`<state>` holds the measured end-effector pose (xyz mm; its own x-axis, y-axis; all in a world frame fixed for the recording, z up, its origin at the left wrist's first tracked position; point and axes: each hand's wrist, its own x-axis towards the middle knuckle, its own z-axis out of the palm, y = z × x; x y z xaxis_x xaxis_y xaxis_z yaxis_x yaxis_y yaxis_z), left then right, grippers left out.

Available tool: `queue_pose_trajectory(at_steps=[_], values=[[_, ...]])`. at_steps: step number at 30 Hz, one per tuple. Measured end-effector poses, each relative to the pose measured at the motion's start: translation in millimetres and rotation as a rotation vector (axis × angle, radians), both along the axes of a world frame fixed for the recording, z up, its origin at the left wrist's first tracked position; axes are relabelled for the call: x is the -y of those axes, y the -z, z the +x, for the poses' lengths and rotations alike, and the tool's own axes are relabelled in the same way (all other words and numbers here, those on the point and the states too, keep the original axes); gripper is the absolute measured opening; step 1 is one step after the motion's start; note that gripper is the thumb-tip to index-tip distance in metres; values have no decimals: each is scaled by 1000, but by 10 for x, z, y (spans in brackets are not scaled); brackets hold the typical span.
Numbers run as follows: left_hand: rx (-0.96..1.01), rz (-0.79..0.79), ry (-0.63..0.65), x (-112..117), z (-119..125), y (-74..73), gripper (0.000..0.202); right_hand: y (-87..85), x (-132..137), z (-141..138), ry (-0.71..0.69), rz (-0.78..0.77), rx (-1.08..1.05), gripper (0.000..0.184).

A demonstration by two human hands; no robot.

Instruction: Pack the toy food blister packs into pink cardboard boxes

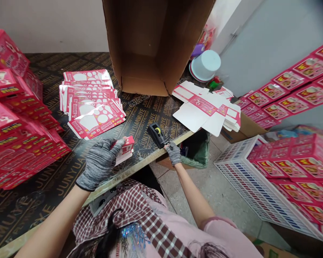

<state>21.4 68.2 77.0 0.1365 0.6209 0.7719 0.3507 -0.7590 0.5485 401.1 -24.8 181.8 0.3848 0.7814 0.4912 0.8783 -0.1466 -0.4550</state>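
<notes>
My left hand (101, 161), in a grey knit glove, is wrapped round a small pink and white carton (126, 147) that rests on the dark printed table (140, 111). My right hand (173, 152), also gloved, pinches at the near end of a black tape dispenser (156, 134) that sits by the table's front edge. What the right fingers hold there is too small to make out.
A stack of flat pink cartons (93, 100) lies behind the left hand. Folded pink boxes (13, 125) pile up at the left. A big brown cardboard box (153, 43) stands at the back. White flat blanks (204, 109) overhang the edge. A white crate (247, 179) of boxes sits on the floor.
</notes>
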Motion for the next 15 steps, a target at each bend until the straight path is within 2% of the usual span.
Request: queue_pose_trajectory(at_steps=[4, 8, 15], values=[[-25, 144, -85, 10, -17, -8, 33, 38, -45, 49, 41, 45, -25, 20], [-51, 144, -122, 4, -8, -13, 31, -4, -55, 26, 34, 54, -75, 24], [-51, 181, -152, 9, -20, 5, 31, -192, -46, 10, -19, -26, -221, 35]])
